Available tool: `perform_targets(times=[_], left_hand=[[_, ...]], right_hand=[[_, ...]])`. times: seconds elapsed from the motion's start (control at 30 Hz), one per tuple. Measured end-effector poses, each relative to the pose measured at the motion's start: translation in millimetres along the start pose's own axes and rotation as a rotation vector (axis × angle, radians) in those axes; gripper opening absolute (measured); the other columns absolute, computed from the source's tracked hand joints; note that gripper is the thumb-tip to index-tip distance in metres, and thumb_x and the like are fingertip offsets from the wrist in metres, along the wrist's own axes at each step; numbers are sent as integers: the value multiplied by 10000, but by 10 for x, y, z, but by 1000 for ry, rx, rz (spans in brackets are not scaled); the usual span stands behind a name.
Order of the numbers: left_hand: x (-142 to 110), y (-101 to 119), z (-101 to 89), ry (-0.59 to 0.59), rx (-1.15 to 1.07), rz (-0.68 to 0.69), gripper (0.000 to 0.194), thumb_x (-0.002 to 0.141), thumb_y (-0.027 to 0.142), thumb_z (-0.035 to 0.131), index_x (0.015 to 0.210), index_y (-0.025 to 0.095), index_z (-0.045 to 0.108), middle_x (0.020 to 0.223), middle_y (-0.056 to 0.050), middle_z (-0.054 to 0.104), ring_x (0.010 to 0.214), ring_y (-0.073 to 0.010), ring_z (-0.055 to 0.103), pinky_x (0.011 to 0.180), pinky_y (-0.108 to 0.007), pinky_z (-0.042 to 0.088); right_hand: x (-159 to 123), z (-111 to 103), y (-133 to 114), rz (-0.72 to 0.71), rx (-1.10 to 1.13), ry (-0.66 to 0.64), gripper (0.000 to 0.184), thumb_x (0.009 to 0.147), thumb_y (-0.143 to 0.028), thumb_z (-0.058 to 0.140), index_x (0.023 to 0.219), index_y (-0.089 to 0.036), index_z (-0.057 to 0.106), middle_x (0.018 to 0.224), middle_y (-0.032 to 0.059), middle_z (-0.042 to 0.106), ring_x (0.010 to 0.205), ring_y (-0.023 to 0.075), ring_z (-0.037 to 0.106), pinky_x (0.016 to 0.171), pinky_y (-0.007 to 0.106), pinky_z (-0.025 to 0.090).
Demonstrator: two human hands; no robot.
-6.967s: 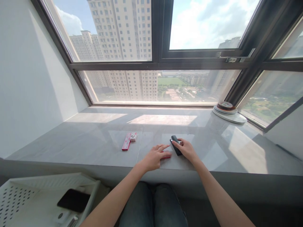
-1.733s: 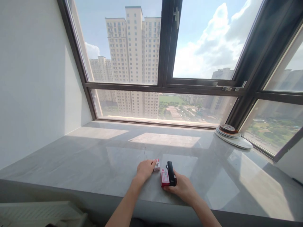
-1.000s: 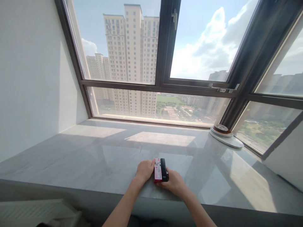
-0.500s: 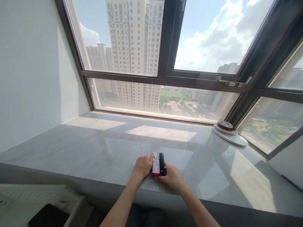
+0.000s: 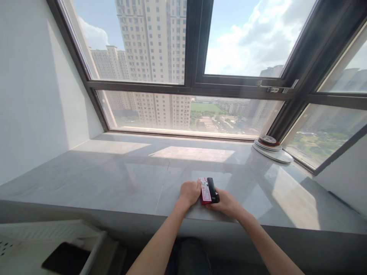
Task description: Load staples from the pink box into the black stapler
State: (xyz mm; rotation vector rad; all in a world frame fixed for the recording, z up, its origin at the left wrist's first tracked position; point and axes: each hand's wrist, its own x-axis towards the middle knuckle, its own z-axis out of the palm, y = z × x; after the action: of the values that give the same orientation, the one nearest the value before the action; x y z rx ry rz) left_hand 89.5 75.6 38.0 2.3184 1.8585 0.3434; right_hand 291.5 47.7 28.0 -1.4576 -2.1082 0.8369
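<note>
At lower centre, the left hand [image 5: 189, 193] touches the boxes [image 5: 205, 194], fingers bunched, grip unclear; the right hand [image 5: 226, 202] clasps stapler [image 5: 211, 189] and boxes, thumb nearest.

Daylight comes through the window [image 5: 190, 89], where the clouds [image 5: 241, 49] burn almost white and the far view looks hazy. Below the window, hard-edged sun patches and soft glare lie on the surface [image 5: 114, 172]. The wall left of the window [image 5: 25, 99] is part sunlit, part shaded. Farther below it, the basket [image 5: 40, 226] is dim and soft. Print on the boxes [image 5: 205, 194] blurs; wide-angle stretch splays the window's sides.
</note>
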Motion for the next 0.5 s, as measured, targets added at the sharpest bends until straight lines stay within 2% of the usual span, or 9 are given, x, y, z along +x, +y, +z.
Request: perform_targets(times=[0.13,0.3,0.4,0.5], left_hand=[[167,498,179,-27,-40,99,696,1069,429,117,1068,149,754,1046,-169,758,1002,-259,716,875,-360,513],[379,1095,367,-68,-110,226,596,1065,410,179,1116,188,730,1074,-148,756,1011,-254,712,882,-368,519],[488,1357,426,-89,-147,288,511,1056,399,246,1142,204,711,1079,-144,752,1007,-261,712,868,-373,524],[562,1489,456,-100,-176,321,500,1055,389,250,1141,186,699,1086,-165,743,1012,-276,709,857,-389,527]], right_hand=[[-187,-372,454,109,73,-41,569,651,-465,795,1131,-183,673,971,34,761,896,262,663,749,288,480],[-369,-862,964,232,162,-69,680,612,-494,807,1190,-166,660,1035,66,761,962,288,671,785,311,504],[-459,-1104,1110,282,192,-53,689,588,-486,816,1176,-157,671,1022,85,764,929,289,683,767,318,512],[-510,-1242,1095,339,184,20,646,573,-480,820,1126,-168,703,901,81,768,808,272,689,698,318,511]])
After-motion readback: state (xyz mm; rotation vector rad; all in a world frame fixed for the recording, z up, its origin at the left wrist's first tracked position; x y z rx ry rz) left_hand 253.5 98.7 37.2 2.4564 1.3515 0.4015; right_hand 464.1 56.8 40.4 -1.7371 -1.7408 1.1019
